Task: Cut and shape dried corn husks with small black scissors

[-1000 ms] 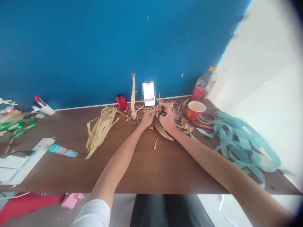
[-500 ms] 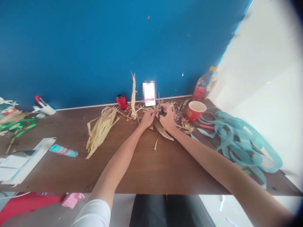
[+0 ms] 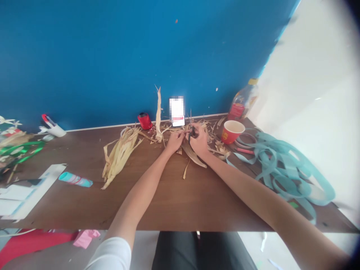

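Note:
Both hands work close together near the back of the table. My right hand (image 3: 199,141) is closed around the dark handles of a pair of scissors (image 3: 192,132), whose thin blades point up toward the wall. My left hand (image 3: 176,141) is pinched on a dry corn husk piece, mostly hidden by the fingers. Below the hands a long brown husk leaf (image 3: 194,155) lies on the table, with a thin husk strip (image 3: 186,169) beside it. A dry husk figure (image 3: 158,116) stands upright to the left, and a bundle of pale corn husks (image 3: 120,155) lies further left.
Behind the hands a lit phone (image 3: 177,111) leans on the blue wall, with a red roll (image 3: 145,120) to its left. At right are a red paper cup (image 3: 233,132), a bottle (image 3: 242,101) and tangled teal ribbon (image 3: 281,161). A blue tube (image 3: 75,179) lies left.
The scissors and my right hand have shifted very slightly, with the blades a touch further right. My left hand stays almost in place.

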`<action>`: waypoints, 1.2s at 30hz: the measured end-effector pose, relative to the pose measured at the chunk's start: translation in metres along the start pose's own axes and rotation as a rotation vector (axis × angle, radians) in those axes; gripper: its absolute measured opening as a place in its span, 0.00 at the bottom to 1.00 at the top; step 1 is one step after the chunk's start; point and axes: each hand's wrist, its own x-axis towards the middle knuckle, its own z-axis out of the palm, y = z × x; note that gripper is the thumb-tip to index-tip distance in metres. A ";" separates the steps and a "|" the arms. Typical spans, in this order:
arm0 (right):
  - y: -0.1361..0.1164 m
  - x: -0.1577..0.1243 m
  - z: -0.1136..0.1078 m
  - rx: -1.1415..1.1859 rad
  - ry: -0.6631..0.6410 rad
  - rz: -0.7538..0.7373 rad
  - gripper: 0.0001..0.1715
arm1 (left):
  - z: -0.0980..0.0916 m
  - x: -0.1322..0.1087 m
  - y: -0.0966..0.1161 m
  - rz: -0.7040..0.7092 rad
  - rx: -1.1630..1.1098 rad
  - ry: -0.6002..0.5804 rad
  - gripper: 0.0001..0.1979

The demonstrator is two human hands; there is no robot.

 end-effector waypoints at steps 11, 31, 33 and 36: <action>0.002 0.001 0.001 0.058 -0.026 -0.001 0.26 | -0.001 0.000 0.004 0.022 0.036 0.012 0.17; 0.006 0.001 0.002 0.117 -0.044 -0.019 0.24 | 0.000 0.002 -0.004 0.042 -0.040 0.003 0.19; 0.005 0.001 0.002 0.090 -0.031 -0.012 0.24 | 0.001 0.001 -0.005 0.026 -0.067 -0.010 0.18; 0.003 0.000 0.001 0.055 -0.034 -0.010 0.24 | 0.001 0.001 -0.005 0.011 -0.064 -0.016 0.17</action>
